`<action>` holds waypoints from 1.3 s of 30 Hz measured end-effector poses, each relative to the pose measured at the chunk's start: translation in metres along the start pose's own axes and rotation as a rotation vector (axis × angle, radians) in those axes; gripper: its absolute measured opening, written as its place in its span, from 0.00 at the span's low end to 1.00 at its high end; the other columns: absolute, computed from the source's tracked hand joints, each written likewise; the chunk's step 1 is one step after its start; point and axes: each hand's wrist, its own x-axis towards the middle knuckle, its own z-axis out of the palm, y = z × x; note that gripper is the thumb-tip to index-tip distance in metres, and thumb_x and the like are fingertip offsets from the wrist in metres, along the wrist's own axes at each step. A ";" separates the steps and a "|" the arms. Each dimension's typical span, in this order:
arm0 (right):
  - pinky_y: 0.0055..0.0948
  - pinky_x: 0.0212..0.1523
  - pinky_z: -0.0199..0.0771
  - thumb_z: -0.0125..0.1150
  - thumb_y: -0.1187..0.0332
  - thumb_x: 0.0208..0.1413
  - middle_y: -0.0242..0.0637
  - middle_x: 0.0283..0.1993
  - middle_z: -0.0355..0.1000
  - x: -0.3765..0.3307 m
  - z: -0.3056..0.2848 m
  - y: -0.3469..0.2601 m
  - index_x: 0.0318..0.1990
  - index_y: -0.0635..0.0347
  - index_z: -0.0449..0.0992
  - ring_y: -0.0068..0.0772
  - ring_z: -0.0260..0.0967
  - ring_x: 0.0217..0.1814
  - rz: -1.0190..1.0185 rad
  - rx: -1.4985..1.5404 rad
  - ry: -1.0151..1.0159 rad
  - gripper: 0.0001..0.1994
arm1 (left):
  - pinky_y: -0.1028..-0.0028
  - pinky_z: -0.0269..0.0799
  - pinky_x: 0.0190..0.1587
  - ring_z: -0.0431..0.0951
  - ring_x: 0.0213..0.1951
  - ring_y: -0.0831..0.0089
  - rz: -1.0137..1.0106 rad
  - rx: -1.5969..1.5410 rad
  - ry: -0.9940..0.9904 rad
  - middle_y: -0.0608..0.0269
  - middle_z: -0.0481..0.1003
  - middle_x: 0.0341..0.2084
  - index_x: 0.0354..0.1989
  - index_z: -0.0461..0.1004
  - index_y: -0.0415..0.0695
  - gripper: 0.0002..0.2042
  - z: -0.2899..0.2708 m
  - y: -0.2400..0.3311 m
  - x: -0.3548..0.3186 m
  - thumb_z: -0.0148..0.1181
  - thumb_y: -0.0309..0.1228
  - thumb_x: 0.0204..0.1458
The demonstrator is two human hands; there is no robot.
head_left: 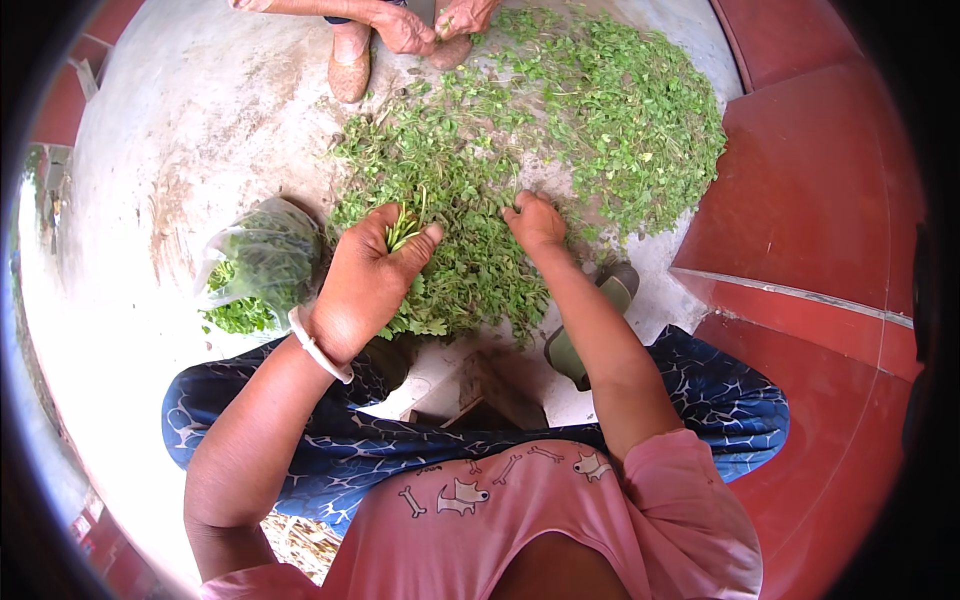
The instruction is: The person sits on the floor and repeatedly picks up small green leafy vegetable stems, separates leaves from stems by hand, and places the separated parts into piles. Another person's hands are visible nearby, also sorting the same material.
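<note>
A bunch of leafy greens (403, 228) sticks up from my left hand (372, 270), its pale stems gripped between thumb and fingers. My left hand is above the near left part of a loose heap of greens (470, 235) on the floor, and a white bracelet (318, 345) circles that wrist. At the heap's right side is my right hand (537, 224), its fingers curled together close over the leaves. Whatever may be in those fingertips is too small to make out.
Left of the heap stands a clear plastic bag (268, 255) full of greens. More greens (640, 125) spread at far right, beside red tiled steps (800, 190). Across from me, another person's hands (430, 28) pinch a sprig. My green shoe (590, 335) rests near the heap.
</note>
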 end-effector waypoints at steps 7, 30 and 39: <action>0.39 0.37 0.70 0.61 0.66 0.51 0.35 0.35 0.71 0.012 -0.004 0.034 0.33 0.54 0.71 0.34 0.70 0.35 -0.157 0.588 -0.251 0.06 | 0.80 0.57 0.23 0.60 0.21 0.86 -0.007 0.059 -0.044 0.75 0.65 0.18 0.33 0.70 0.38 0.09 0.002 0.004 0.002 0.58 0.32 0.55; 0.20 0.31 0.63 0.59 0.74 0.50 0.22 0.27 0.65 -0.082 -0.144 -0.034 0.34 0.61 0.68 0.13 0.59 0.29 -0.541 0.814 -0.757 0.06 | 0.68 0.72 0.40 0.77 0.36 0.56 0.369 0.677 -0.223 0.51 0.76 0.36 0.43 0.75 0.42 0.14 0.016 -0.014 0.022 0.60 0.28 0.46; 0.20 0.32 0.62 0.56 0.67 0.52 0.24 0.33 0.66 -0.072 -0.132 -0.017 0.39 0.57 0.69 0.15 0.61 0.33 -0.365 1.186 -0.920 0.08 | 0.68 0.70 0.35 0.75 0.27 0.58 0.195 0.607 -0.343 0.44 0.74 0.27 0.39 0.74 0.38 0.11 0.016 -0.015 0.023 0.59 0.29 0.49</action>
